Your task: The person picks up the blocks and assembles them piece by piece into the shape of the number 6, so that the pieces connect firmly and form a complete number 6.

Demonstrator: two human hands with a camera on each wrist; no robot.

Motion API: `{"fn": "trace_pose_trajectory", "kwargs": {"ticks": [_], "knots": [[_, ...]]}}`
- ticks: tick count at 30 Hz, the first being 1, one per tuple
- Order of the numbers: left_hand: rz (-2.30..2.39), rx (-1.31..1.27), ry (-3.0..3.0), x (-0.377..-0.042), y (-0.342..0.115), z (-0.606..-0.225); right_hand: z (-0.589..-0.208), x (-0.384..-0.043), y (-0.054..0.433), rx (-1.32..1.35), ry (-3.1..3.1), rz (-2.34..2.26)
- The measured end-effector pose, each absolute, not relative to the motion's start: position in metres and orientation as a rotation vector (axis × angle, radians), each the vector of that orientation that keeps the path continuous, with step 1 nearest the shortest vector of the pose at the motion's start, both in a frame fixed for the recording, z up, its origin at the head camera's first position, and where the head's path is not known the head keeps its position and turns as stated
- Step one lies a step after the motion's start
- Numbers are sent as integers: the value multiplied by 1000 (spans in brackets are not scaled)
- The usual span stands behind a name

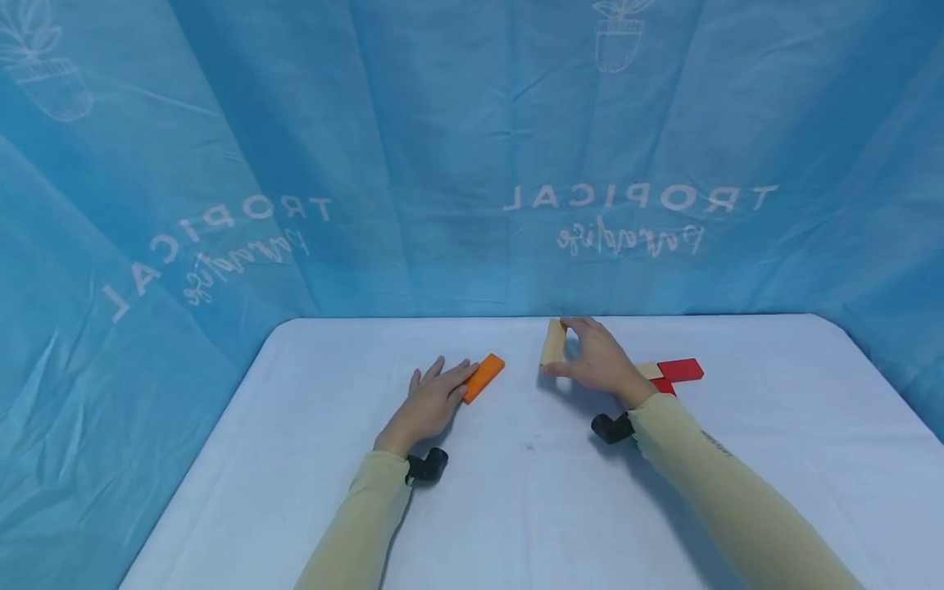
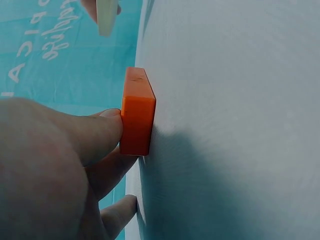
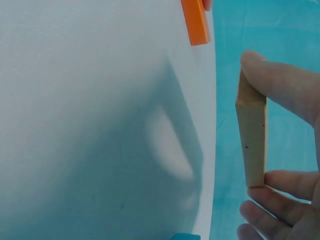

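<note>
On the left of the white table lies an orange wooden block (image 1: pixel 483 378). My left hand (image 1: pixel 428 407) rests against it with fingers spread and fairly straight; in the left wrist view one fingertip touches the side of the orange block (image 2: pixel 137 115). My right hand (image 1: pixel 597 358) holds a plain wood-coloured block (image 1: pixel 554 342) by its two ends. The thumb is at one end and fingertips are at the other. In the right wrist view this plain block (image 3: pixel 254 140) is above the table, its shadow falling on the cloth.
Beyond the right wrist lie a red block (image 1: pixel 681 370), another plain block (image 1: pixel 649 371) and a second red block (image 1: pixel 664 386), partly hidden by the arm. A blue piece (image 3: pixel 186 236) shows at the right wrist view's bottom edge. Blue curtain (image 1: pixel 457 164) hangs behind the table.
</note>
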State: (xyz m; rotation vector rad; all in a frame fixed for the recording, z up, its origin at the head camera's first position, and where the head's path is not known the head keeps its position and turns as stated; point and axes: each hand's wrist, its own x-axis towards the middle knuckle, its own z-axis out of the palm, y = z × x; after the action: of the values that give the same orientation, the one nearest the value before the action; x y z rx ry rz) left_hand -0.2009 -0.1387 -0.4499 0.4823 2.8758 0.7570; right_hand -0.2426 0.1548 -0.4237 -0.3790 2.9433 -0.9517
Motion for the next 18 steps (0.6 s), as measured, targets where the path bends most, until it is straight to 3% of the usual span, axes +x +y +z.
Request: {"fn": "trace_pose_trajectory", "kwargs": {"ticks": [18], "knots": [[769, 476, 2867, -202, -137, -449, -425, -255, 134, -242, 2932, -969]]}}
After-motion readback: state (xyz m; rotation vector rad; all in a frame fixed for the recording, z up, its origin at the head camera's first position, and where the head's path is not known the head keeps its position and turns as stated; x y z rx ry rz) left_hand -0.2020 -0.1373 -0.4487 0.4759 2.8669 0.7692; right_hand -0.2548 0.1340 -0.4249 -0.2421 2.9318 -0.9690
